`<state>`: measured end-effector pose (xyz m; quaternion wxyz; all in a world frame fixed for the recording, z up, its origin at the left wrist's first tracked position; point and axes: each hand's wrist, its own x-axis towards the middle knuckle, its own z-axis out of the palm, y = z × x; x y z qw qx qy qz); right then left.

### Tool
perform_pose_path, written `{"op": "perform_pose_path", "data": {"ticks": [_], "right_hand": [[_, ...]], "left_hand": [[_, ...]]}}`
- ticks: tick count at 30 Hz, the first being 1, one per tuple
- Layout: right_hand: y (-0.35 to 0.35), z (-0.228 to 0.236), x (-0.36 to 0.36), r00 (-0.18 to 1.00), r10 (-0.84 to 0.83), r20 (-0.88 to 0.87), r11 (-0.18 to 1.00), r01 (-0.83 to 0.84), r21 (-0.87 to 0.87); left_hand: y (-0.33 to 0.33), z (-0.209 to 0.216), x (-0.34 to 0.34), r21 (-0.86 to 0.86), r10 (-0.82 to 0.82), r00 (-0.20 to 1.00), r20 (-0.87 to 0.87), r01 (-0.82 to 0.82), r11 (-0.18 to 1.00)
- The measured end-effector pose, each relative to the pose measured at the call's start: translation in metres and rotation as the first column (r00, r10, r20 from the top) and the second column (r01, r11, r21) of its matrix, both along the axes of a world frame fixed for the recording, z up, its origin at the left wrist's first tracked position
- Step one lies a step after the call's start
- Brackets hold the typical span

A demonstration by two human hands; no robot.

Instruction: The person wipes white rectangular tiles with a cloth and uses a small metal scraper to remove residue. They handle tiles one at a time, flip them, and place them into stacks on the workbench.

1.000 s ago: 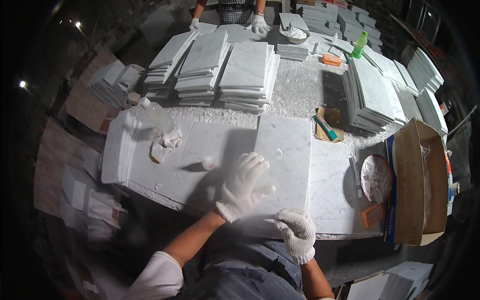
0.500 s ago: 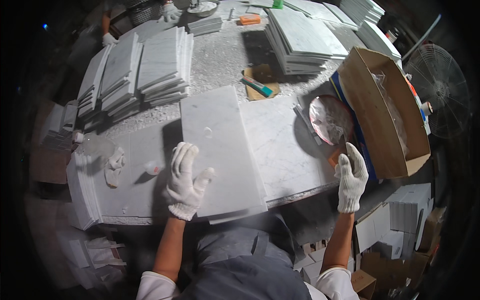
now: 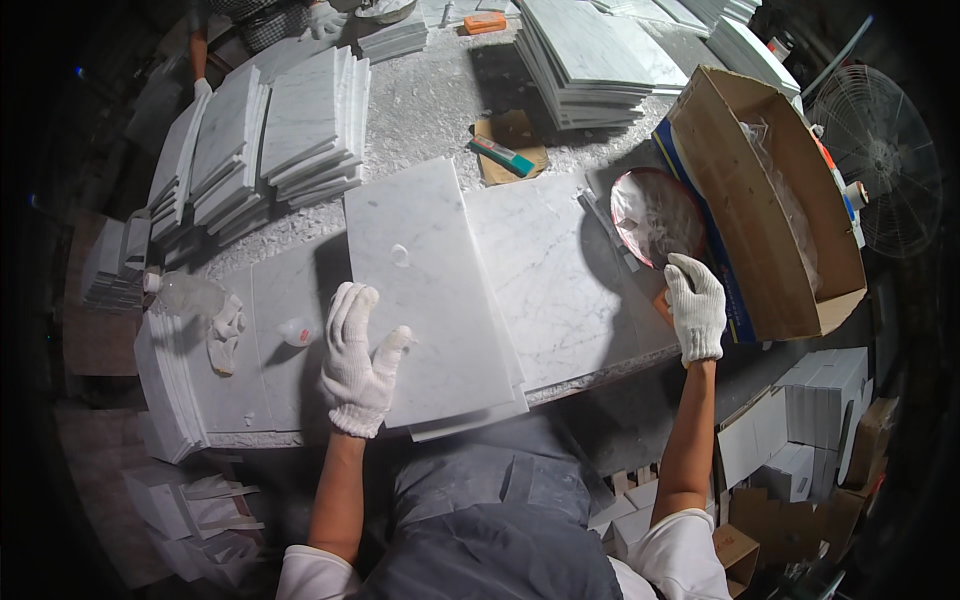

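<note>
A pale grey-veined marble tile [image 3: 430, 310] lies in front of me on top of other tiles, a small whitish blob [image 3: 400, 256] on its face. My left hand [image 3: 359, 365], in a white knit glove, rests along its left edge, fingers stretched and thumb apart over the surface. At the near rim of a round, red-edged bowl lined with crinkled plastic [image 3: 655, 215] is my right hand [image 3: 695, 312], also gloved. Its fingers are pinched together; whatever they hold is mostly hidden by the glove and the bowl.
Stacked marble tiles stand at the left [image 3: 312, 125] and far right [image 3: 585, 75]. An open cardboard box [image 3: 765, 200] flanks the bowl, with a fan [image 3: 880, 160] beyond. A teal box cutter [image 3: 502, 156] lies on cardboard. A clear bottle [image 3: 190, 293] lies left. Another person's gloved hand [image 3: 326, 19] shows far off.
My right hand has moved up and slightly left to the bowl's near rim. My left hand stays at the tile's left edge. The whole view has shifted a little.
</note>
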<state>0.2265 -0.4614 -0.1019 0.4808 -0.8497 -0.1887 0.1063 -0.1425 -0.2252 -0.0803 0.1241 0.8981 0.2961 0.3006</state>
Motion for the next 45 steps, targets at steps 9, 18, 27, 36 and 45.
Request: {"op": "perform_pose_path", "data": {"ticks": [9,18,27,36,45], "right_hand": [[0.001,0.003,-0.003,0.981,-0.009,-0.196,0.989,0.038,0.142],[0.022,0.025,-0.034,0.938,0.07,-0.34,0.961,0.028,0.274],[0.137,0.046,-0.129,0.738,0.506,-0.446,0.851,-0.345,0.395],[0.173,0.038,-0.149,0.828,0.518,-0.213,0.849,-0.47,0.241],[0.171,0.035,-0.148,0.659,0.501,0.561,0.79,-0.613,0.014]], "left_hand": [[-0.001,0.001,0.0,-0.015,0.021,1.0,-0.003,-0.021,1.0],[0.002,-0.002,0.002,0.029,0.024,0.996,0.084,-0.026,0.999],[0.0,-0.002,0.0,-0.007,0.066,0.995,0.078,-0.066,0.998],[0.0,-0.002,-0.003,-0.014,0.056,0.995,0.087,-0.055,0.998],[0.007,0.002,0.0,0.027,0.037,0.999,0.022,-0.038,0.999]]}}
